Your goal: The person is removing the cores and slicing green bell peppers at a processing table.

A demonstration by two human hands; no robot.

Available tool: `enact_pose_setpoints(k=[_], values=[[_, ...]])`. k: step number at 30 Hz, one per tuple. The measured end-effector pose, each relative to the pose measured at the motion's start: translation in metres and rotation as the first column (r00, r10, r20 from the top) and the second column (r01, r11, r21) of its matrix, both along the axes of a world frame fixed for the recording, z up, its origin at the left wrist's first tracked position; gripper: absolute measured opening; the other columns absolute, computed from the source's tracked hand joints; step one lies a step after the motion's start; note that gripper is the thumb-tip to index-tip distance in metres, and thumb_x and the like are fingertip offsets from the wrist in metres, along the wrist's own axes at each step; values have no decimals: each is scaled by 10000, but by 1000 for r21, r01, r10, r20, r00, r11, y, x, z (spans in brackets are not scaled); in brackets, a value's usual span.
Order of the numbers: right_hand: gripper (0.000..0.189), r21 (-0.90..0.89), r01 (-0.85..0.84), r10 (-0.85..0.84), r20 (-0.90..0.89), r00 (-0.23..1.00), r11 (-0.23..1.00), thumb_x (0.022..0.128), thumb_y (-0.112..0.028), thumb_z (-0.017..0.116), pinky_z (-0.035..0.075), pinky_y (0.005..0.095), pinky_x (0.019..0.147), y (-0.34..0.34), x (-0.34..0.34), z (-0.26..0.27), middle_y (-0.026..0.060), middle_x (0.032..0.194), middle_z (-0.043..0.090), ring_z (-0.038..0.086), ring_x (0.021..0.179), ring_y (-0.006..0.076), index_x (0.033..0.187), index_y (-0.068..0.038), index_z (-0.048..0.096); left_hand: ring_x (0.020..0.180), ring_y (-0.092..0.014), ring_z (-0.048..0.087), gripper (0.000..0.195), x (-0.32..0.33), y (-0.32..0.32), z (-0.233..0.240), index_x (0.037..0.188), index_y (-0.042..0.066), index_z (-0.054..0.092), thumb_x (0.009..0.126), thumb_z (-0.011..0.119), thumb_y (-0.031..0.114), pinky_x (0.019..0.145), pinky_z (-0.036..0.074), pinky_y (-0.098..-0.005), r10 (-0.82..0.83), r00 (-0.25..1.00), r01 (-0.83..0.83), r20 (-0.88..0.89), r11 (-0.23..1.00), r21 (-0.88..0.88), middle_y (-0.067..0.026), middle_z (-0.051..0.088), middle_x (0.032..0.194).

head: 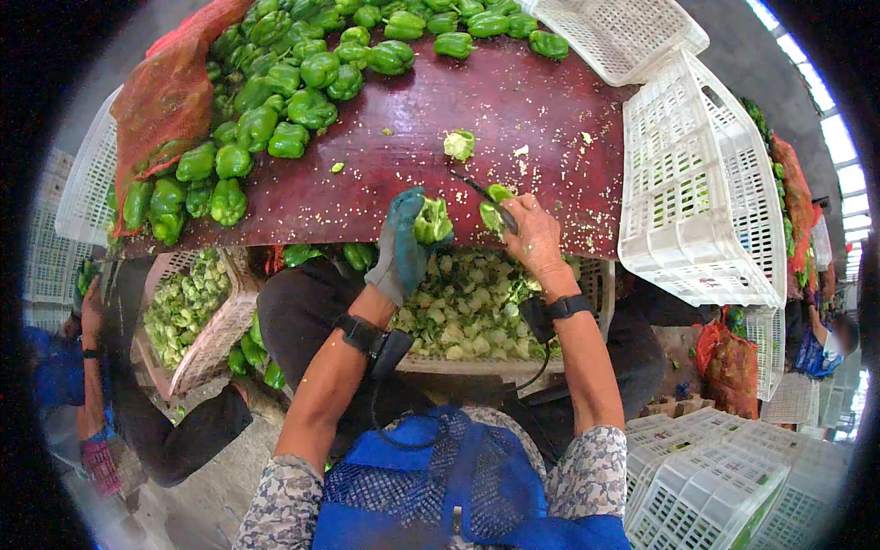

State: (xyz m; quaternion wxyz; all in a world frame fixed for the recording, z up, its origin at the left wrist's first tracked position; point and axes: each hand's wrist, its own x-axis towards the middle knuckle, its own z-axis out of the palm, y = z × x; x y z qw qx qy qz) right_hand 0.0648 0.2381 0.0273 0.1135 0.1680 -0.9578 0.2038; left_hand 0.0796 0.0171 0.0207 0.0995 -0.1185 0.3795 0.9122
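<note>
My left hand, in a grey and teal glove, holds a cut green bell pepper with its pale inside showing. My bare right hand grips a knife, its dark blade pointing up and left, and also has a piece of green pepper at its fingers. Beyond them a pepper core lies on the red tabletop among scattered seeds. Whole green bell peppers are heaped at the upper left. Below my hands stands a crate full of cut cores.
An orange mesh sack lies against the pepper heap. White plastic crates stand at the table's right edge, with others at the lower right. A second crate of cores sits left of my knees. People work at far left and far right.
</note>
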Motion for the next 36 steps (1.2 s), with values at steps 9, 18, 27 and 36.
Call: enact_pose_setpoints(k=[9, 18, 27, 36], values=[[364, -54, 344, -340, 74, 937, 937, 689, -262, 703, 493, 469, 670, -21, -9, -18, 149, 830, 641, 624, 769, 354, 995, -93, 606, 1272, -351, 371, 583, -26, 7, -4, 1395, 54, 304, 889, 520, 246, 1029, 342, -434, -141, 741, -672, -657, -158, -724, -220, 388, 1348], [254, -487, 411, -171, 462, 870, 771, 666, -278, 724, 474, 312, 512, -14, -12, -20, 56, 556, 584, 567, 472, 172, 706, -43, 637, 1087, -294, 559, 442, -8, 46, -39, 1296, 78, 491, 890, 530, 248, 892, 453, -346, -363, 843, -151, -397, 548, -823, -165, 522, 1260], [219, -628, 408, 87, 606, 791, 662, 714, -219, 722, 394, 230, 408, -39, 16, 18, -5, 555, 556, 492, 436, 63, 759, -25, 630, 817, -93, 572, 265, -15, 47, -31, 1104, 86, 600, 880, 579, 227, 698, 483, -254, -192, 975, 165, -108, 961, -223, -39, 618, 981], [193, -515, 134, -239, -143, 960, 847, 726, -175, 703, 421, 282, 432, -82, 46, 9, 35, 604, 594, 535, 446, 109, 745, -40, 566, 818, -149, 599, 226, -2, 45, -4, 1000, 100, 569, 932, 505, 306, 732, 524, -309, -116, 973, 140, -197, 984, 113, -41, 620, 924]])
